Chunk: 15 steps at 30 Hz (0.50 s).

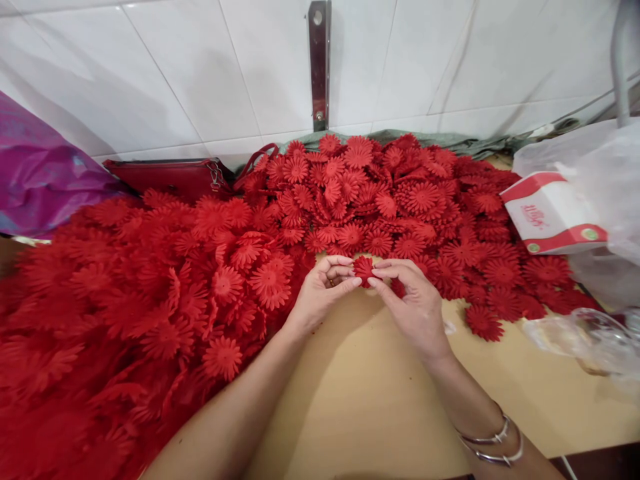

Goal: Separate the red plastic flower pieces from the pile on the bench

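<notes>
Between my two hands is a small red flower-shaped petal piece (363,269), held up just above the table. My left hand (327,285) pinches its left edge between thumb and fingers. On the opposite edge, the thumb and forefinger of my right hand (407,293) are closed. Whether the piece is one layer or several stacked ones, I cannot tell. Behind my hands rises a heap of similar red petal pieces (345,180). A larger, looser mass of them (150,320) spreads along my left forearm. One stack (483,323) lies apart, right of my right hand.
The tan table (350,393) shows in front of me. At the back left are a red purse (165,179) and a purple bag (45,167). A white and red box (553,212) and clear plastic (590,340) lie on the right. A metal bracket (319,67) is on the tiled wall.
</notes>
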Tool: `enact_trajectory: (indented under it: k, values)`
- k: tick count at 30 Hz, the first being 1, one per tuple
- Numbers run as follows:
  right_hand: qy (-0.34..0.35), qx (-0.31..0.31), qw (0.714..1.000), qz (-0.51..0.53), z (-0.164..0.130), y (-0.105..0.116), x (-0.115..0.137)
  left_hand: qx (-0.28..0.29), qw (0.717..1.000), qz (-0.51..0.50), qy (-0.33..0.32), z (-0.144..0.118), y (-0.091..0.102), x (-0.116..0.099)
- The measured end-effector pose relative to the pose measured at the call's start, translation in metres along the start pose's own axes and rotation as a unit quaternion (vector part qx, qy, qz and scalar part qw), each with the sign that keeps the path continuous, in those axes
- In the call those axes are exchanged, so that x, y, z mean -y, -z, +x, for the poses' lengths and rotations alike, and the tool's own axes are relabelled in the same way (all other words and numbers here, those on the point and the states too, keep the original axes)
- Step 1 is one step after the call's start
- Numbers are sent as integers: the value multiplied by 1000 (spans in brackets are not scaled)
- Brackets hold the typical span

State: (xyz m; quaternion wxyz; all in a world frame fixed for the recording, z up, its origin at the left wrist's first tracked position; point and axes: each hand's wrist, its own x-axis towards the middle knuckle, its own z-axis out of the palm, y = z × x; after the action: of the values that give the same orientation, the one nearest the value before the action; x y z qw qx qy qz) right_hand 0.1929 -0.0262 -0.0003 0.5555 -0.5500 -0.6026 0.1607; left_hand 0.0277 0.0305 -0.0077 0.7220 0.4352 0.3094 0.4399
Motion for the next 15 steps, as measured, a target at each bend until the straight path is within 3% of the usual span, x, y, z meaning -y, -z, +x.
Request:
enact_trajectory:
  k: [15]
  values:
    - [22,-8,999,-24,1,2,3,-7,1000,2,12,-2,-3,-5]
